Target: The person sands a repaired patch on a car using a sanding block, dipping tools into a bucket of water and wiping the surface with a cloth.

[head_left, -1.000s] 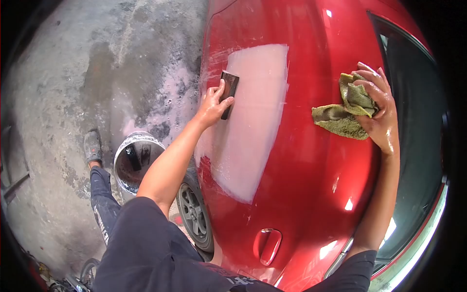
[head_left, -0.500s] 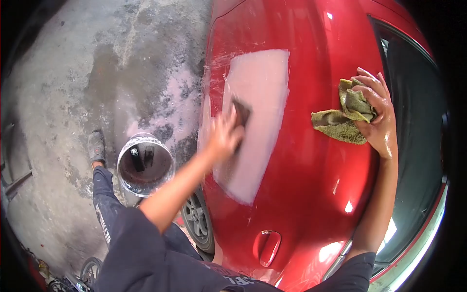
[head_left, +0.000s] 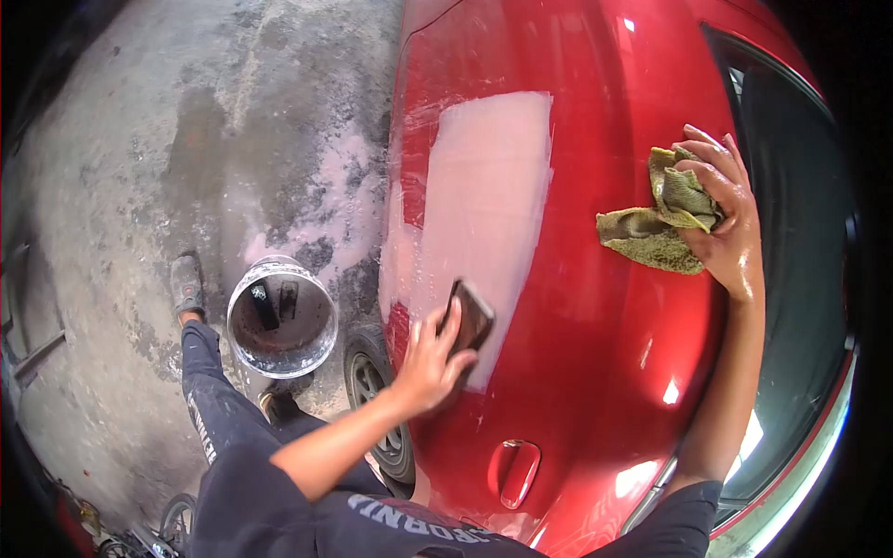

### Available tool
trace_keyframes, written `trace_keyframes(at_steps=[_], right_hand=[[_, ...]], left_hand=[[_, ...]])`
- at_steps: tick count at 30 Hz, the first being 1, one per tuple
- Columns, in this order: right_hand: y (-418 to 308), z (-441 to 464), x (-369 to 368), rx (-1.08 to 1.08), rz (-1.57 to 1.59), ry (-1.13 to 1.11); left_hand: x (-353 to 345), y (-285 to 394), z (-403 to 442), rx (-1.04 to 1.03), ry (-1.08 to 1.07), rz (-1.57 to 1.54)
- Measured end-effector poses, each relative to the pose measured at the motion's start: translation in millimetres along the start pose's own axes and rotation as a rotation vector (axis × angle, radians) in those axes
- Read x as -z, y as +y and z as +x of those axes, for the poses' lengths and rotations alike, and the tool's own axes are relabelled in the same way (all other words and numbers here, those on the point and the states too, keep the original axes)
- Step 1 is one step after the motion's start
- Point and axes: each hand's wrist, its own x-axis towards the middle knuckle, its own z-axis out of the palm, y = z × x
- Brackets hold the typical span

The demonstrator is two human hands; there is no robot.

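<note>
My left hand (head_left: 430, 368) is closed on a small dark sanding block (head_left: 473, 314), pressed to the lower part of a pale pinkish filler patch (head_left: 488, 186) on the red car's side panel (head_left: 595, 335). The block's underside is hidden. Wet and shiny, my right hand (head_left: 730, 200) rests on the panel near the window, its fingers bent around a crumpled olive-green cloth (head_left: 651, 244). One flap of the cloth spreads out to the left over the red paint.
On the concrete floor (head_left: 121, 186) stands a white-rimmed bucket (head_left: 283, 363) with dark blocks inside. A car wheel (head_left: 395, 446) sits below my left forearm. The door handle (head_left: 518, 474) juts out near my body. The dark window (head_left: 791, 279) lies at right.
My left hand has slid the sanding block down the patch, from its middle to its lower end. My right hand and the cloth have stayed in place.
</note>
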Motion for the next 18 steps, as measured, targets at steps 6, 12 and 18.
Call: trace_keyframes(at_steps=[6, 12, 18], right_hand=[[3.0, -1.1, -0.4, 0.021, -0.025, 0.001], [0.8, 0.6, 0.6, 0.018, 0.016, 0.002], [2.0, -0.5, -2.0, 0.012, 0.011, 0.021]], left_hand=[[35.6, -99.7, 174.0, 0.009, 0.147, -0.088], [-3.4, -18.7, 16.7, -0.012, 0.069, 0.045], [34.5, -95.6, 150.6, -0.012, 0.103, -0.030]])
